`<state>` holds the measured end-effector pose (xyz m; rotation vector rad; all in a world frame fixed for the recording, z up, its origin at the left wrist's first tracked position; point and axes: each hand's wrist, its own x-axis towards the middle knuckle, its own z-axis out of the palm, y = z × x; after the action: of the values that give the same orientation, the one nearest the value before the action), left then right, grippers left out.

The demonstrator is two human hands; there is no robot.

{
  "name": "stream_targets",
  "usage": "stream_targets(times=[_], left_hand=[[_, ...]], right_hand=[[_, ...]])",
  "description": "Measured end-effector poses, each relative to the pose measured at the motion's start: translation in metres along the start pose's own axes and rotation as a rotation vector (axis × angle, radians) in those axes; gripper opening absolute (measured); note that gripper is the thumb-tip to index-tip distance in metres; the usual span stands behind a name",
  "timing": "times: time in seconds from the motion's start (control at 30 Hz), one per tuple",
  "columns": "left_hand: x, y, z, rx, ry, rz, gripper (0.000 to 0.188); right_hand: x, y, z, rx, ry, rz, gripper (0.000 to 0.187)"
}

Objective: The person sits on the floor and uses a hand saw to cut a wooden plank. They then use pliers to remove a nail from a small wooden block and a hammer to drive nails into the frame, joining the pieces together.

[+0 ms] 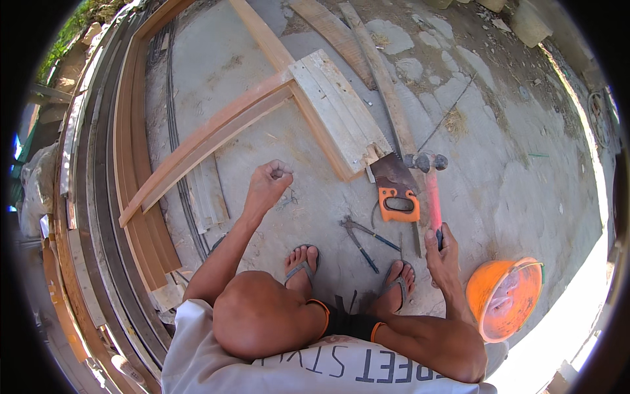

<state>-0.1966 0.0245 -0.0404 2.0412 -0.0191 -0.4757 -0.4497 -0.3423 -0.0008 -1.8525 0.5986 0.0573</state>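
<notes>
My right hand (443, 256) is wrapped round the dark grip of a ball-headed hammer (433, 197) with a red handle; the hammer's metal head points away from me. My left hand (270, 184) is raised over the concrete with its fingers pinched together, and what they hold, if anything, is too small to make out. Just beyond my hands lies a reddish wooden frame (216, 128), with worn pale boards (338, 102) along one of its members. A handsaw (398, 205) with an orange handle rests at the near end of these boards. Open pincers (359, 235) lie in front of my feet.
An orange bucket (478, 299) stands tipped towards me at the right. Long loose planks (377, 79) lie at the far side. Stacked timber and dark metal lengths (98, 177) run along the left. My sandalled feet (300, 268) are on the concrete floor.
</notes>
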Motion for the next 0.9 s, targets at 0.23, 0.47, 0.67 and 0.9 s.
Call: stream_targets(times=[0.23,0.47,0.67,0.9], left_hand=[[0.088,0.117,-0.041,-0.048,0.244,0.274,0.037],[0.169,0.127,-0.023,-0.069,0.38,0.488,0.029],[0.17,0.123,-0.001,0.022,0.429,0.494,0.027],[0.179,0.116,-0.002,0.048,0.458,0.563,0.026]], right_hand=[[0.015,-0.032,0.002,0.108,-0.022,0.03,0.036],[0.054,-0.067,0.002,0.02,-0.096,-0.17,0.045],[0.092,-0.131,0.012,-0.141,-0.184,-0.283,0.057],[0.149,-0.17,0.045,-0.313,-0.161,-0.45,0.054]])
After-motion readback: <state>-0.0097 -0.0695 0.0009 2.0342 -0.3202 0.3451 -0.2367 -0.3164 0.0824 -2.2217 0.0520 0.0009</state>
